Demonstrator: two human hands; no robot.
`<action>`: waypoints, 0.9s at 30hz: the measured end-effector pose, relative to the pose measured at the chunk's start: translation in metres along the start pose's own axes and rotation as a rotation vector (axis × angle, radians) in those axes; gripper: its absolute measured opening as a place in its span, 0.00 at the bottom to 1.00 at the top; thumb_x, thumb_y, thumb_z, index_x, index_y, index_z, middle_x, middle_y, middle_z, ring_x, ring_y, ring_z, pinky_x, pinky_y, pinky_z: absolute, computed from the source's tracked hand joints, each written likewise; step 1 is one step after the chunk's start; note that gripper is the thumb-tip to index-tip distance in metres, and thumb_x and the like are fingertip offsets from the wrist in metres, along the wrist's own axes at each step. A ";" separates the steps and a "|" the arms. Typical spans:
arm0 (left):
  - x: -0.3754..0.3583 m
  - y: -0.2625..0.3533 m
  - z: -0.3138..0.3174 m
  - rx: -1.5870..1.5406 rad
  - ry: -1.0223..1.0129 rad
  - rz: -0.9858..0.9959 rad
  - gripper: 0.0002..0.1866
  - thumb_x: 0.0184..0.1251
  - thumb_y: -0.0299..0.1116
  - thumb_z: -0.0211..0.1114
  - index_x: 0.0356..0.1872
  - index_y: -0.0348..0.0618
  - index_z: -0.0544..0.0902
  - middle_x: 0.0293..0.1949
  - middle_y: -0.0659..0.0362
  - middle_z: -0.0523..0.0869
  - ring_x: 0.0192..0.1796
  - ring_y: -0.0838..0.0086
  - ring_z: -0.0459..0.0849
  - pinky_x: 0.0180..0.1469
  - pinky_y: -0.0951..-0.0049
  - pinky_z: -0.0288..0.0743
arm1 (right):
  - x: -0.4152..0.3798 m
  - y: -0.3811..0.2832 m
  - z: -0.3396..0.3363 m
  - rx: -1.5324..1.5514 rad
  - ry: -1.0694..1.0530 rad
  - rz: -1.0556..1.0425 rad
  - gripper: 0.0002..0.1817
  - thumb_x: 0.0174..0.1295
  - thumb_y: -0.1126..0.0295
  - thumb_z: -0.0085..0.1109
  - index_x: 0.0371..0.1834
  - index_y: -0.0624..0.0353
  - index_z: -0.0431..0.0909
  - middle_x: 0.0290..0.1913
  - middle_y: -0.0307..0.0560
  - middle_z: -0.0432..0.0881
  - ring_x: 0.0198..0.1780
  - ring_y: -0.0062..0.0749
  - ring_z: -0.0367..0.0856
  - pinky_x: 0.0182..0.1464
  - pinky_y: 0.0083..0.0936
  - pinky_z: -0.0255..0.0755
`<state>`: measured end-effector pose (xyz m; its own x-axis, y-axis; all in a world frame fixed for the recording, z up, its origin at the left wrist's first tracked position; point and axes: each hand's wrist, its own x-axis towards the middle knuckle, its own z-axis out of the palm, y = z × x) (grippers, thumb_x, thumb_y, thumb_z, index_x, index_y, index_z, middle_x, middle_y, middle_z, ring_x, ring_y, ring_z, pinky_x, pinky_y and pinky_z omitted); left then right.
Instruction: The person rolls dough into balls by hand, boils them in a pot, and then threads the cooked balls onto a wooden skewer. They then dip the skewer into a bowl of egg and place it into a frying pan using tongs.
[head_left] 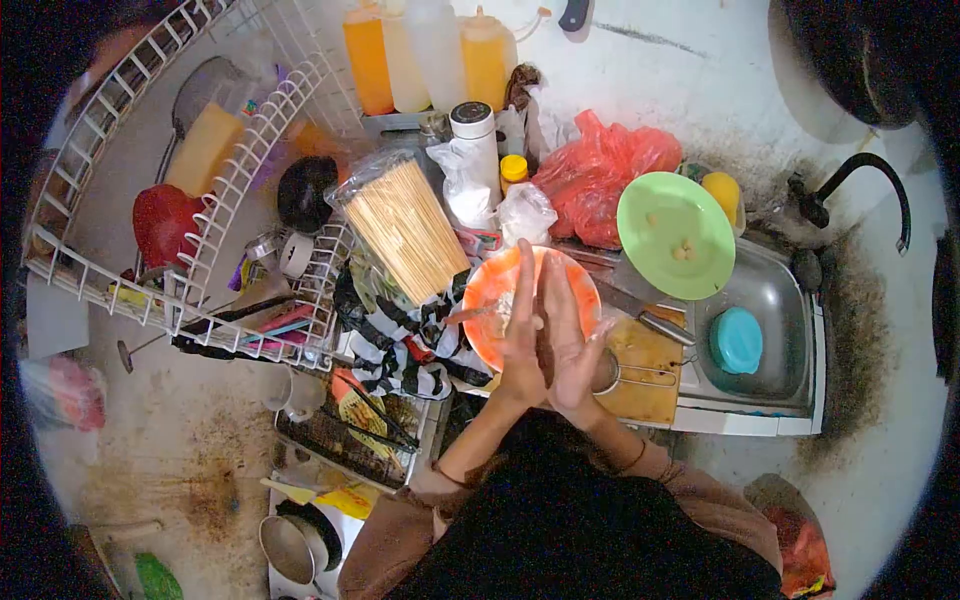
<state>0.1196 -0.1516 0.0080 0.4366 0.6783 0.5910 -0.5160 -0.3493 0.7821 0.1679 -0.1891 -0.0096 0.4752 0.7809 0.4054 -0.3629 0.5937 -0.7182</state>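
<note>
We're holding left hand (521,345) and right hand (569,350) straight-fingered, unclenched, above the orange bowl (482,292): likely light, stiff, best gripped by its rim.

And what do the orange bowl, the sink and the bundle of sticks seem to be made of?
Orange bowl: probably smooth plastic, from its bright orange-and-white colouring, though ceramic or enamel is possible.
Sink: most likely stainless steel, grey with soft metallic reflections.
Bundle of sticks: likely bamboo or wood, pale tan and matte, inside shiny clear film, seemingly plastic.
</note>
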 end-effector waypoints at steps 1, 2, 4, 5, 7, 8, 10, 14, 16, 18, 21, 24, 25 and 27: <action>-0.005 -0.008 -0.003 -0.192 0.073 -0.122 0.48 0.54 0.70 0.22 0.66 0.39 0.43 0.68 0.49 0.42 0.70 0.61 0.41 0.67 0.63 0.30 | 0.003 0.005 -0.002 0.169 0.036 -0.040 0.40 0.62 0.41 0.19 0.67 0.64 0.40 0.69 0.49 0.41 0.70 0.36 0.37 0.68 0.30 0.31; -0.007 -0.009 -0.003 -0.385 0.146 -0.248 0.50 0.53 0.73 0.24 0.66 0.39 0.43 0.68 0.51 0.42 0.69 0.62 0.43 0.67 0.64 0.31 | 0.004 0.004 -0.005 0.095 0.048 -0.077 0.37 0.61 0.44 0.24 0.64 0.63 0.45 0.69 0.50 0.42 0.70 0.37 0.38 0.68 0.30 0.32; -0.009 -0.006 -0.010 -0.673 0.201 -0.350 0.48 0.53 0.72 0.25 0.66 0.44 0.46 0.67 0.50 0.47 0.69 0.61 0.47 0.67 0.63 0.32 | 0.004 -0.001 -0.015 -0.296 0.049 -0.143 0.29 0.59 0.52 0.37 0.58 0.61 0.58 0.67 0.52 0.47 0.69 0.39 0.42 0.67 0.33 0.35; -0.007 -0.002 -0.013 -0.745 0.207 -0.374 0.48 0.53 0.72 0.25 0.66 0.44 0.46 0.67 0.50 0.48 0.69 0.61 0.47 0.67 0.62 0.32 | 0.005 -0.008 -0.023 -0.613 0.030 -0.173 0.23 0.57 0.58 0.45 0.53 0.60 0.66 0.66 0.53 0.50 0.68 0.41 0.45 0.67 0.35 0.37; -0.004 0.007 -0.014 -0.872 0.215 -0.414 0.47 0.53 0.72 0.25 0.66 0.46 0.48 0.66 0.48 0.51 0.68 0.60 0.48 0.67 0.59 0.35 | 0.005 -0.020 -0.025 -1.026 -0.016 -0.253 0.14 0.48 0.68 0.61 0.40 0.52 0.80 0.64 0.56 0.54 0.65 0.49 0.49 0.65 0.41 0.41; -0.004 0.008 -0.016 -0.907 0.197 -0.437 0.47 0.53 0.72 0.25 0.66 0.46 0.47 0.66 0.48 0.51 0.68 0.60 0.48 0.67 0.59 0.36 | 0.004 -0.026 -0.025 -1.111 -0.083 -0.254 0.14 0.47 0.68 0.62 0.41 0.50 0.80 0.64 0.56 0.53 0.65 0.50 0.48 0.65 0.42 0.41; -0.004 0.010 -0.021 -0.976 0.160 -0.485 0.46 0.53 0.72 0.25 0.66 0.46 0.47 0.66 0.48 0.51 0.68 0.59 0.48 0.67 0.57 0.38 | 0.003 -0.035 -0.028 -1.280 -0.219 -0.257 0.16 0.46 0.68 0.62 0.42 0.46 0.80 0.65 0.56 0.52 0.66 0.51 0.46 0.65 0.43 0.41; -0.006 0.014 -0.024 -1.084 0.139 -0.545 0.47 0.54 0.71 0.25 0.66 0.44 0.47 0.66 0.48 0.52 0.68 0.60 0.50 0.66 0.62 0.44 | 0.008 -0.045 -0.024 -1.332 -0.340 -0.240 0.15 0.43 0.67 0.64 0.39 0.45 0.82 0.65 0.54 0.51 0.65 0.50 0.46 0.65 0.45 0.36; -0.006 0.017 -0.023 -1.073 0.111 -0.556 0.47 0.54 0.71 0.25 0.66 0.43 0.48 0.66 0.47 0.52 0.68 0.60 0.50 0.66 0.61 0.43 | 0.009 -0.047 -0.021 -1.376 -0.383 -0.241 0.16 0.43 0.67 0.64 0.39 0.44 0.82 0.65 0.54 0.51 0.65 0.50 0.46 0.65 0.45 0.36; -0.007 0.018 -0.024 -1.037 0.103 -0.568 0.47 0.54 0.71 0.25 0.66 0.42 0.49 0.65 0.47 0.53 0.67 0.59 0.51 0.67 0.61 0.42 | 0.009 -0.045 -0.023 -1.361 -0.407 -0.272 0.17 0.41 0.66 0.65 0.39 0.44 0.82 0.64 0.53 0.54 0.64 0.50 0.48 0.65 0.45 0.35; -0.012 0.016 -0.025 -0.944 0.084 -0.591 0.47 0.55 0.71 0.24 0.65 0.41 0.50 0.64 0.47 0.55 0.67 0.59 0.52 0.67 0.62 0.42 | 0.007 -0.045 -0.023 -1.380 -0.432 -0.343 0.16 0.40 0.67 0.65 0.36 0.46 0.82 0.60 0.51 0.59 0.62 0.48 0.52 0.65 0.45 0.34; -0.017 0.015 -0.023 -0.858 0.093 -0.607 0.46 0.55 0.70 0.27 0.64 0.41 0.53 0.64 0.47 0.56 0.67 0.58 0.53 0.66 0.58 0.43 | 0.001 -0.044 -0.027 -1.393 -0.453 -0.369 0.13 0.38 0.67 0.65 0.31 0.51 0.80 0.57 0.50 0.64 0.61 0.47 0.55 0.64 0.44 0.38; -0.018 0.014 -0.022 -0.833 0.101 -0.607 0.46 0.55 0.71 0.29 0.64 0.41 0.55 0.64 0.47 0.56 0.66 0.58 0.54 0.66 0.57 0.43 | 0.000 -0.044 -0.029 -1.392 -0.462 -0.370 0.12 0.38 0.67 0.65 0.30 0.52 0.80 0.55 0.50 0.65 0.60 0.46 0.57 0.64 0.43 0.41; -0.020 0.011 -0.024 -0.938 0.198 -0.582 0.43 0.56 0.69 0.33 0.62 0.42 0.59 0.64 0.48 0.57 0.66 0.60 0.55 0.65 0.58 0.45 | -0.001 -0.046 -0.030 -1.167 -0.364 -0.269 0.13 0.41 0.64 0.66 0.31 0.52 0.79 0.54 0.49 0.66 0.59 0.43 0.59 0.62 0.44 0.45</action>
<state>0.0877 -0.1539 -0.0005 0.7107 0.6993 0.0767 -0.6588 0.6234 0.4212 0.2089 -0.2230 0.0063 0.1074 0.7806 0.6158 0.7256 0.3618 -0.5853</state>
